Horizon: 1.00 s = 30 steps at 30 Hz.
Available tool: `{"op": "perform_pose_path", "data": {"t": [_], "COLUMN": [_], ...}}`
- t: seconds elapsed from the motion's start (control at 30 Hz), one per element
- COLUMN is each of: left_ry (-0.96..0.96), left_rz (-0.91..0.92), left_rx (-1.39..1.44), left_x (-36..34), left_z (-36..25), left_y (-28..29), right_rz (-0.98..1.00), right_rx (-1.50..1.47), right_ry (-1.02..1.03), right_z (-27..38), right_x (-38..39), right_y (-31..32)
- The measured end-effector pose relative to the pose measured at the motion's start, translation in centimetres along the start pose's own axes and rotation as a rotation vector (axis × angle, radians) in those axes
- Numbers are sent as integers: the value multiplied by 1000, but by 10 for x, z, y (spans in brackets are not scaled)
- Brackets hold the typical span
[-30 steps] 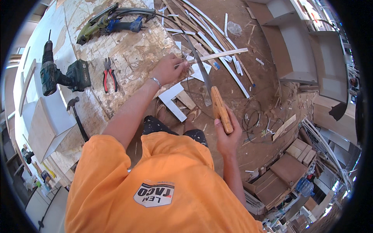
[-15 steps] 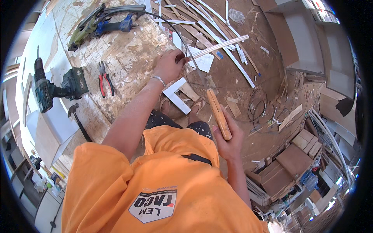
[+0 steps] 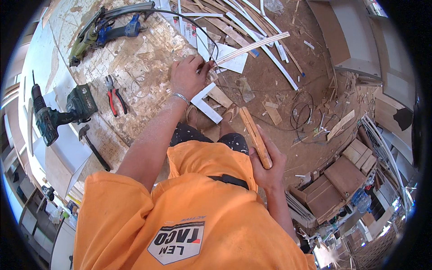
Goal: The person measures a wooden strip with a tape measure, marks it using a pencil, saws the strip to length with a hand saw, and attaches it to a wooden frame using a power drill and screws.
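My left hand [image 3: 189, 75] grips a pale slim strip [image 3: 252, 46] at the edge of the worn worktop [image 3: 146, 54]; the strip sticks out to the upper right over the floor. My right hand [image 3: 270, 164] is closed round the wooden handle [image 3: 254, 135] of a handsaw, whose blade is blurred and barely shows toward the strip. Left of my left arm lie red-and-black pliers [image 3: 116, 96], a cordless drill [image 3: 56, 117] and a hammer [image 3: 92, 146]. A green nail gun [image 3: 81, 45] and a blue one [image 3: 123, 31] lie at the back of the worktop.
White and wooden offcuts [image 3: 281, 72] litter the dirt floor ahead, with coiled wire [image 3: 301, 114] at the right. Cabinet carcasses [image 3: 339, 40] stand upper right. A brown cardboard pile [image 3: 342, 177] and a blue water bottle [image 3: 361, 200] are lower right.
The view has shifted slightly. My right hand has drawn the saw down toward my body, its blade now blurred. My left hand stays on the strip, which slants more steeply.
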State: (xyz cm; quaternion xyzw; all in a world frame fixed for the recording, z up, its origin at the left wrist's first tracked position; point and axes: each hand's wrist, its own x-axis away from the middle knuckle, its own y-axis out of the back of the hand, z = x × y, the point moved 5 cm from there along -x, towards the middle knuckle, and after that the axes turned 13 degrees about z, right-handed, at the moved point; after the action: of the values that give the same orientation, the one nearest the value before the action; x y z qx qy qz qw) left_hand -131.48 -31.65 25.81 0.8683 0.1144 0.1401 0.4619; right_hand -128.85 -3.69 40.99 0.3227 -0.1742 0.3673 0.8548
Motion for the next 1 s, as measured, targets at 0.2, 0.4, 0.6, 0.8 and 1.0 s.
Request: {"op": "perform_pose_path", "data": {"t": [0.2,0.4,0.6,0.8,1.0], "left_ry": [13,-43,-68,-68,-61], "left_rz": [-8,-20,-22,-60,-42], "left_rx": [0,-37,-38,-45,-44], "left_x": [-2,-1,-8,2,3], "left_z": [2,-3,8,0,-2], "left_y": [-3,-1,-4,-8,-6], "right_rz": [-26,37,41,-1,16], "right_rx": [31,32,-13,32,70], "right_ry": [23,-19,-41,-9,21], "right_z": [-7,3,12,12,25], "right_x": [24,46,39,58,72], "right_y": [13,30,32,36,40]}}
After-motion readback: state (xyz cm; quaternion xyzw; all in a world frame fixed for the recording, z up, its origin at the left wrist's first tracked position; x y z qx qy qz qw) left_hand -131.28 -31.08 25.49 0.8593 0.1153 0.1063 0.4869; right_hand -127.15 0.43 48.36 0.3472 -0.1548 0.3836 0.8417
